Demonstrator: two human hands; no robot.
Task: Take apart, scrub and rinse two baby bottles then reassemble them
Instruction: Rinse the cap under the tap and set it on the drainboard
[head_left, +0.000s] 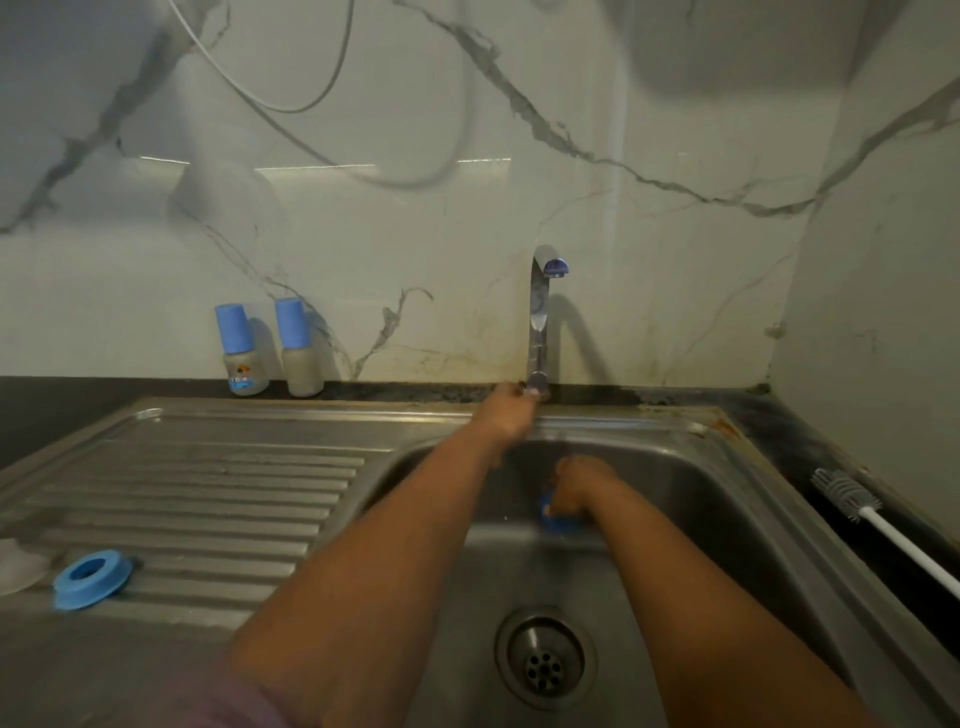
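Note:
Two frosted baby bottles with blue caps stand against the wall, one with a printed label (241, 353) and a plain one (300, 349) to its right. A blue screw ring (92, 577) lies on the drainboard at the left, beside a pale translucent part (18, 566) at the frame edge. My left hand (506, 413) reaches to the base of the tap (539, 317) and grips its handle. My right hand (576, 486) is down in the sink basin (727, 519) and holds a small blue part (551, 514), mostly hidden by the fingers.
A grey bottle brush with a white handle (852, 499) lies on the dark counter right of the sink. The drain (544, 657) sits at the basin's front. The ribbed drainboard (208, 493) spreads left. A marble-patterned wall backs the counter.

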